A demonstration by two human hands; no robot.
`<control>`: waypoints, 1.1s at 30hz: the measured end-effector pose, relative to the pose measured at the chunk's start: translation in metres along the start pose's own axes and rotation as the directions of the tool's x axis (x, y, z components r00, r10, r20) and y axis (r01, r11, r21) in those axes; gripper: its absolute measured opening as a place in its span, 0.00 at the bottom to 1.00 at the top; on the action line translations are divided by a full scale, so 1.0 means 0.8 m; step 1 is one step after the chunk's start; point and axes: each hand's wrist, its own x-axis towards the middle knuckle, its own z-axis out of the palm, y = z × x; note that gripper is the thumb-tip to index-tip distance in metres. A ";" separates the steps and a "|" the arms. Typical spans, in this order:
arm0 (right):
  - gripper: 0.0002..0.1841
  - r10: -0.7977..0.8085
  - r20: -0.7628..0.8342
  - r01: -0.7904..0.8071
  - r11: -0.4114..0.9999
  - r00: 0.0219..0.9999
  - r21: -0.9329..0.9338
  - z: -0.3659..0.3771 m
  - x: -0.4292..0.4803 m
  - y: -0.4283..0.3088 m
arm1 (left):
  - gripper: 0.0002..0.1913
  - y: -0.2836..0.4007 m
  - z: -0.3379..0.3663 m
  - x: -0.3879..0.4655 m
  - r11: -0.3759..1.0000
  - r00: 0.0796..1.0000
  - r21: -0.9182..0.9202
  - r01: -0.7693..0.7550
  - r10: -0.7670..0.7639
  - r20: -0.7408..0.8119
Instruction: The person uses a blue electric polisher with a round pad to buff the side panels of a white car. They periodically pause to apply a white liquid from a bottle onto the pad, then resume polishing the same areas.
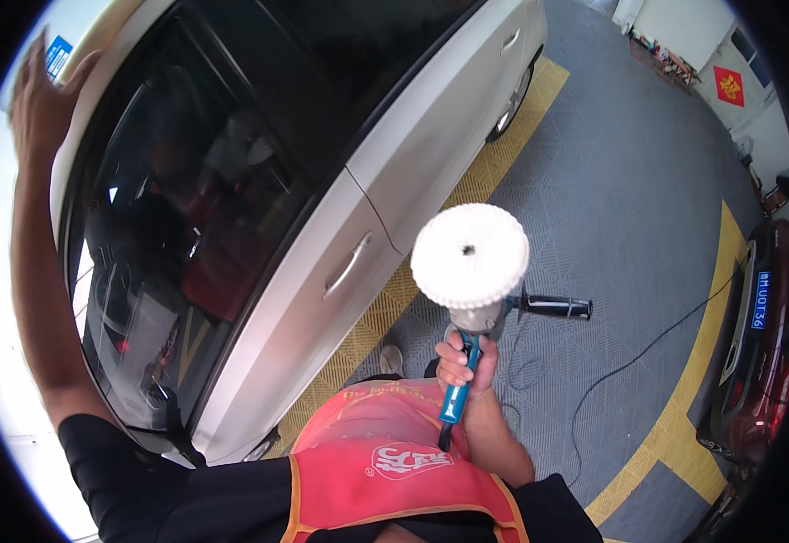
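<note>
My right hand (466,363) grips the teal rear handle of a rotary polisher (457,400) in front of my apron. Its round white wool pad (469,271) faces up, with a small dark hole at the centre. From the grey gear head a black side handle (554,306) sticks out to the right. My left hand (41,102) reaches up with spread fingers at the roof edge of a silver-white car (381,183); whether it touches the roof I cannot tell. The car's door handle (348,265) lies between my body and the polisher's left side.
A dark red car (768,353) stands at the right. A black power cord (628,366) runs loosely across the grey grid floor (598,224) with yellow bands. Items stand by the far wall near a red hanging (729,87). The silver-white car's side bounds the left.
</note>
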 end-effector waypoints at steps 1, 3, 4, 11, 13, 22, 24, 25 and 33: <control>0.24 0.031 -0.004 -0.031 0.999 1.000 0.008 0.001 -0.003 -0.007 | 0.49 0.012 -0.039 -0.011 0.996 0.994 0.066 -0.067 0.072 -0.077; 0.25 0.106 -0.035 -0.106 0.994 0.994 0.005 0.003 -0.005 -0.024 | 0.44 0.044 -0.119 -0.043 0.997 0.998 -0.066 -0.050 0.048 -0.031; 0.25 0.141 -0.080 -0.142 0.990 0.987 -0.002 0.005 -0.005 -0.032 | 0.42 0.066 -0.155 -0.067 0.989 0.994 -0.114 -0.099 0.094 -0.051; 0.18 0.144 -0.468 -0.312 0.900 0.872 -0.305 0.011 0.018 -0.069 | 0.26 0.247 -0.363 -0.268 0.445 0.790 -0.789 0.423 0.245 0.561; 0.15 0.035 -0.518 -0.330 0.807 0.855 -0.491 0.012 0.029 -0.054 | 0.29 0.290 -0.394 -0.304 0.206 0.687 -0.714 0.669 0.194 0.700; 0.09 -0.409 0.286 0.002 -0.571 0.866 -0.821 -0.047 0.133 0.084 | 0.47 0.376 -0.282 -0.329 -0.800 0.504 -0.076 0.596 0.299 0.810; 0.18 -0.365 0.390 -0.036 -0.767 0.845 -0.640 -0.062 0.138 0.122 | 0.44 0.375 -0.271 -0.336 -0.854 0.556 0.017 0.521 0.354 0.752; 0.20 -0.536 0.107 0.086 -0.064 0.837 -0.994 -0.066 0.125 0.139 | 0.42 0.366 -0.280 -0.340 -0.798 0.578 -0.088 0.596 0.350 0.737; 0.19 -0.518 -0.030 0.092 0.208 0.855 -0.974 -0.056 0.042 0.197 | 0.34 0.332 -0.352 -0.348 -0.655 0.678 -0.283 0.701 0.488 0.550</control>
